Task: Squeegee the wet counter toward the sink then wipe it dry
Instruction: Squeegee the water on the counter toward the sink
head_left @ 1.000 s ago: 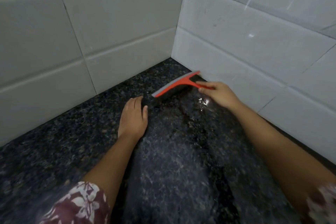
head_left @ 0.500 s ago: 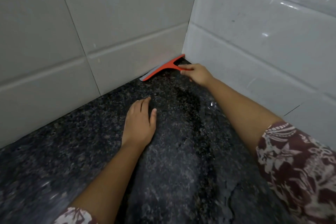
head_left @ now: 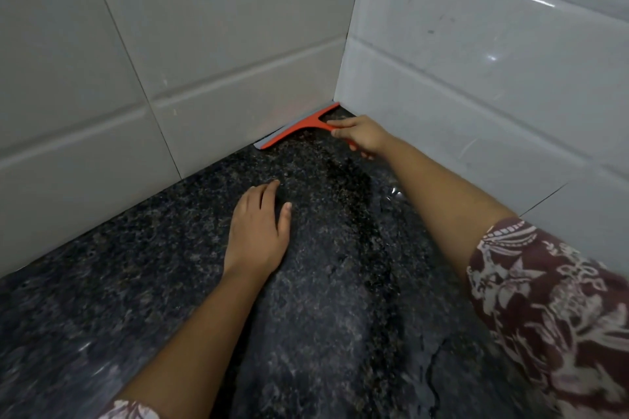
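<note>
A red squeegee (head_left: 299,126) with a grey blade lies along the foot of the back wall, deep in the corner of the dark speckled granite counter (head_left: 143,282). My right hand (head_left: 364,138) grips its red handle, arm stretched far forward. My left hand (head_left: 258,231) rests flat on the counter, fingers straight, nearer to me and left of the squeegee. A dark wet streak (head_left: 360,214) runs along the counter from the corner toward me, with shiny water at its right side. No sink or cloth is in view.
White tiled walls (head_left: 204,54) meet in a corner behind the squeegee; the right wall (head_left: 476,85) runs close beside my right arm. My patterned maroon sleeve (head_left: 551,309) fills the lower right.
My right hand has carried the squeegee from mid-counter back into the corner, blade now against the back wall. My left hand stays flat on the counter in about the same spot.
</note>
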